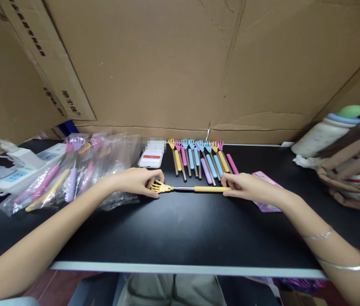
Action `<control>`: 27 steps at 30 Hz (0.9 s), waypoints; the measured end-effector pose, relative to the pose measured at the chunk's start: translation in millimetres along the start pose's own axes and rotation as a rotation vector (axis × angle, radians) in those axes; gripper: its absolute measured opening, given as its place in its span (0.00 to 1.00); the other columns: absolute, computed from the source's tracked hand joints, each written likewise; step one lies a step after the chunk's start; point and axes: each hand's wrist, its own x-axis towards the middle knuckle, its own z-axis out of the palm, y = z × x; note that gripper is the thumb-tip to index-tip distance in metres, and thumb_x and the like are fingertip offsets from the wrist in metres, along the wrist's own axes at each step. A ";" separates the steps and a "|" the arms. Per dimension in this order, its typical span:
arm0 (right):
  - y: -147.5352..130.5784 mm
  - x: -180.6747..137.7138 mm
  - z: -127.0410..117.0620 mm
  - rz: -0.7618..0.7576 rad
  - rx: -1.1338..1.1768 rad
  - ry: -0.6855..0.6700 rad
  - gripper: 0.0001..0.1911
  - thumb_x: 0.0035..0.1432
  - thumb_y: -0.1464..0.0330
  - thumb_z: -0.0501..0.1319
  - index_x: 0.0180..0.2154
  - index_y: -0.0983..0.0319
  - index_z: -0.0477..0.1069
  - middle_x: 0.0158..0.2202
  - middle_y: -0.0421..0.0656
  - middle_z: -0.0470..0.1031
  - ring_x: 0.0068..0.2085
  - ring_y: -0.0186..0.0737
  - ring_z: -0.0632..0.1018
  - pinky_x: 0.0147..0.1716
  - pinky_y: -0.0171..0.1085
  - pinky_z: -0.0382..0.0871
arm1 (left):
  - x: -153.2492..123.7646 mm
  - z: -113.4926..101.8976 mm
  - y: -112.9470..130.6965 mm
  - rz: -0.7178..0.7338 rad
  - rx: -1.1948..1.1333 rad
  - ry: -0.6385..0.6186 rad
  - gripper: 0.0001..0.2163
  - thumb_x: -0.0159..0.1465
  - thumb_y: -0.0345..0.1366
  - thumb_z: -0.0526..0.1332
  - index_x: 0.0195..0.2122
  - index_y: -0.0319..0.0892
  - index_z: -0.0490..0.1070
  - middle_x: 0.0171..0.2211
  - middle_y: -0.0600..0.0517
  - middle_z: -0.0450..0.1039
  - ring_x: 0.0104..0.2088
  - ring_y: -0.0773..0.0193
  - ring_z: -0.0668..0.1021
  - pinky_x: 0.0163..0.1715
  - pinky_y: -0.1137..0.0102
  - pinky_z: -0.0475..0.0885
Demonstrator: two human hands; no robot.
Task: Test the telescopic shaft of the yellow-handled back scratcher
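A yellow back scratcher (192,188) with a hand-shaped claw and a short metal shaft lies crosswise just above the black table (180,229). My left hand (138,181) pinches its claw end. My right hand (247,187) grips the yellow handle end. Behind it, a row of several back scratchers (199,159) in yellow, pink, blue and purple lies side by side, claws pointing away from me.
A heap of bagged back scratchers (81,174) lies at the left, beside a white power strip (20,170). A phone (151,158) rests behind my left hand. A pink card (267,193), a white bottle (327,134) and a woven basket (355,170) stand at the right. Cardboard walls the back.
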 end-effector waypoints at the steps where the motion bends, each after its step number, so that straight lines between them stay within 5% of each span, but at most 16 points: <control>1: -0.5 -0.2 -0.3 0.002 0.002 0.000 0.13 0.55 0.55 0.54 0.33 0.57 0.62 0.23 0.36 0.65 0.23 0.32 0.65 0.21 0.31 0.50 | 0.0 0.0 -0.1 0.000 0.000 0.000 0.19 0.56 0.51 0.58 0.44 0.48 0.61 0.27 0.59 0.68 0.28 0.68 0.71 0.24 0.75 0.56; 27: -0.9 -0.6 -0.1 -0.014 0.021 0.012 0.12 0.55 0.55 0.54 0.32 0.57 0.61 0.23 0.35 0.64 0.24 0.33 0.65 0.22 0.31 0.51 | 0.3 0.0 -1.0 -0.006 -0.013 -0.003 0.19 0.56 0.51 0.59 0.44 0.48 0.62 0.28 0.59 0.69 0.28 0.68 0.71 0.24 0.75 0.57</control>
